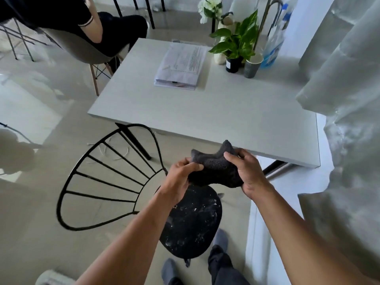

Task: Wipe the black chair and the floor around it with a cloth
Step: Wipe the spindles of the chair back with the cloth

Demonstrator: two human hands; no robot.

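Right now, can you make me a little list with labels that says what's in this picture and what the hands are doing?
cloth: dark cloth, bunched, held up above the chair seat
left hand: left hand grips the cloth's left side
right hand: right hand grips the cloth's right side
chair: black chair, round seat speckled with pale crumbs, wire fan-shaped back
chair wiped yet: no, cloth not touching it
floor: pale shiny floor
table: white table behind the chair
on table: paper stack, potted plant, paper cup
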